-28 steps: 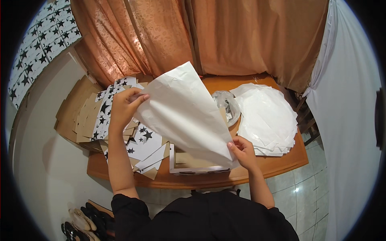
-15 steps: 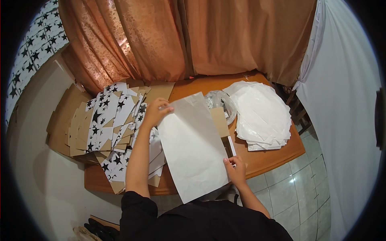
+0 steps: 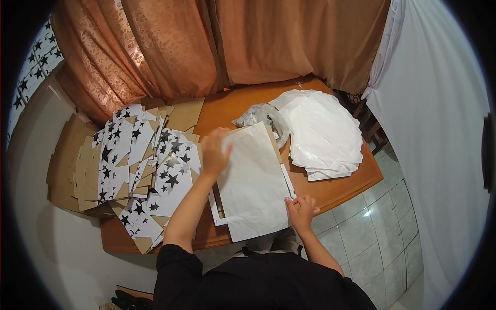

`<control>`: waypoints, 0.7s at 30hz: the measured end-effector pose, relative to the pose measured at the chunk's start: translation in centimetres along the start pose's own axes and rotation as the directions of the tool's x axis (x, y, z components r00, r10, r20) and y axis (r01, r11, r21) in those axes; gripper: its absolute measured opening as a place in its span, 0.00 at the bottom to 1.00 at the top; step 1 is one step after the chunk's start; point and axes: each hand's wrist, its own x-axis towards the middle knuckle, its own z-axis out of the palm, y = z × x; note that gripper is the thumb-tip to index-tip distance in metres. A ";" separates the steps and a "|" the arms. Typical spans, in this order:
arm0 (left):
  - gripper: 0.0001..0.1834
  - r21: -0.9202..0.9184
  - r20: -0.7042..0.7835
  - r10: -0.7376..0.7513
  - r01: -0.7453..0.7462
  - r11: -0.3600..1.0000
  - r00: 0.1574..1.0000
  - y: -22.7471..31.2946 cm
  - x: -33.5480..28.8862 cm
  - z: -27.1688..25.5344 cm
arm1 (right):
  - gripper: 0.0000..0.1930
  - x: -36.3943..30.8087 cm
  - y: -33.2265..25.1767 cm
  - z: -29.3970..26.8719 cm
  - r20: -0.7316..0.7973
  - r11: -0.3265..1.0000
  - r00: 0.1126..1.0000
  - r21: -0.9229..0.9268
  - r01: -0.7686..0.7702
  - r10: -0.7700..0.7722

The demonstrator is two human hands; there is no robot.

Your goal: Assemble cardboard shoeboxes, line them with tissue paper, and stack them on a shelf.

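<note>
A plain white sheet of paper [image 3: 253, 181] lies over a shallow white-edged cardboard tray or frame [image 3: 219, 221], whose rim shows along the left and right sides. Tan cardboard [image 3: 273, 135] peeks out beyond the sheet's far right edge. My left hand [image 3: 214, 152], smeared by motion, is at the sheet's far left edge with thumb and fingers apart, holding nothing that I can see. At the near right side, my right hand [image 3: 302, 209] pinches the sheet's edge beside the white rim.
Star-printed white and tan cardboard pieces [image 3: 132, 160] are heaped on the left of the wooden table [image 3: 336, 194]. A pile of white sheets [image 3: 325, 134] lies at the right, next to a clear plastic bag [image 3: 279, 126]. Orange curtains [image 3: 263, 41] hang behind.
The sheet has come down from a raised tilt onto the cardboard piece. My left hand has let go of its far left corner and moved slightly right. The right hand stays at the near right edge.
</note>
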 end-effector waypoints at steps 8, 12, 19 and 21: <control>0.25 -0.257 0.656 0.486 -0.434 0.863 0.578 4.5 -7.9 2.4 | 0.13 0.6 0.6 -0.1 0.027 0.998 0.998 0.016 -0.053 0.053; 0.26 -0.278 0.711 0.459 -0.385 0.880 0.533 3.2 -9.3 4.5 | 0.13 1.0 0.1 -0.6 0.038 1.000 0.999 -0.018 -0.017 0.018; 0.27 -0.353 0.786 0.458 -0.308 0.884 0.415 2.9 -10.6 6.8 | 0.25 3.2 -0.6 -3.6 0.567 0.907 0.708 0.260 0.330 -0.420; 0.27 -0.352 0.815 0.444 -0.292 0.889 0.372 2.5 -11.4 7.2 | 0.24 3.4 -1.2 -3.7 0.587 0.890 0.671 0.252 0.381 -0.453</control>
